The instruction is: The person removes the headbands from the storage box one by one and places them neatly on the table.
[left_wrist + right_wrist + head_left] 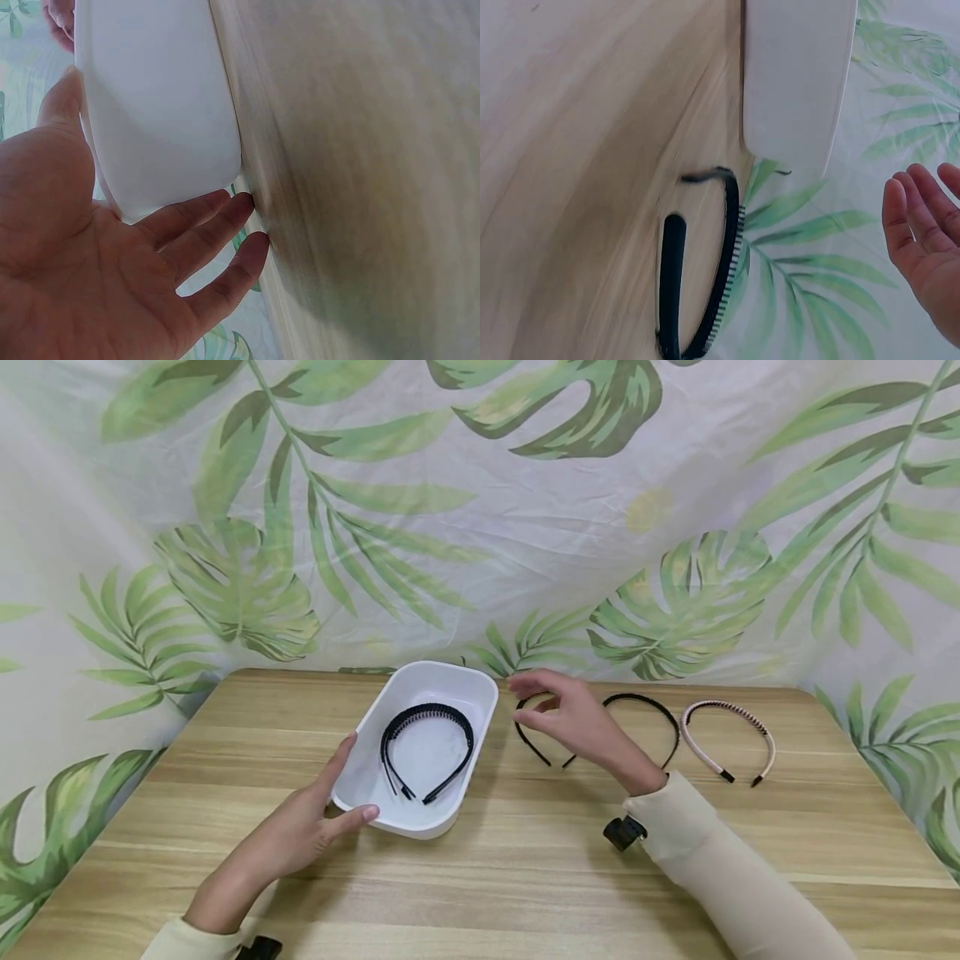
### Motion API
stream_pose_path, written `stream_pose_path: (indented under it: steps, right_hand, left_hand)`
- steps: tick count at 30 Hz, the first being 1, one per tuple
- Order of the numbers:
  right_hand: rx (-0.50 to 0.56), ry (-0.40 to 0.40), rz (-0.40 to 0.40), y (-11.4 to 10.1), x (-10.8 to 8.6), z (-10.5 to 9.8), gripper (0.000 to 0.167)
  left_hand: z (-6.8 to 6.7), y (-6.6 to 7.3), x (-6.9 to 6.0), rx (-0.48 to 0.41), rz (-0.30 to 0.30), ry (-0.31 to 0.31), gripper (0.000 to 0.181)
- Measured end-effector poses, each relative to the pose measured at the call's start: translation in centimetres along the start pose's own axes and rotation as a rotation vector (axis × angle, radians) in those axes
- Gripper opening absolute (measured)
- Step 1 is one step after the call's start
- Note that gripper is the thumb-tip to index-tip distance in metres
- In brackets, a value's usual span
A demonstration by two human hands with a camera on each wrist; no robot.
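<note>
Left hand (302, 825), fingers straight and spread, touches white bin (444, 681) at its eight o'clock. Dark headbands (427, 709) lie inside. Right hand (566, 714), thumb and fingertips parted, hovers at bin's three o'clock, above thin headband (532, 749); black headband (667, 713), then pink headband (693, 744), lie farther toward three o'clock. Leafy backdrop (540, 568) hangs at twelve.

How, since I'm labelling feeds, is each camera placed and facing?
Head: head-worn, facing forward and down at white tub; left hand, right hand show.
Left wrist: on that wrist, facing tub's outer wall; palm and right fingers show.
Right wrist: on that wrist, facing table and black headband; fingers and palm show.
Wrist views share the tub.
</note>
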State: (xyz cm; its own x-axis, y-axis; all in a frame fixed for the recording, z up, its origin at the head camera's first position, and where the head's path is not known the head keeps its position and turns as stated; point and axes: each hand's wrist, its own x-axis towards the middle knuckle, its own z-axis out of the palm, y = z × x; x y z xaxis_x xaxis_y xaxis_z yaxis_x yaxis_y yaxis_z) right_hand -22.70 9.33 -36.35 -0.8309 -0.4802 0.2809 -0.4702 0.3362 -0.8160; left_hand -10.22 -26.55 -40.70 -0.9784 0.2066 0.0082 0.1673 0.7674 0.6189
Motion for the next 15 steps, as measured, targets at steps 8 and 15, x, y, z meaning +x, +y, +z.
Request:
stream_pose_path:
  steps: [8, 15]
  right_hand:
    - [0.012, -0.031, 0.0, -0.2, 1.4, 1.3, 0.04]
    - [0.049, -0.085, 0.011, -0.4, 2.5, 2.4, 0.04]
  left_hand:
    - [0.0, 0.1, 0.1, -0.008, -0.008, -0.003, 0.102]
    - [0.1, 0.1, -0.1, -0.01, -0.007, -0.003, 0.102]
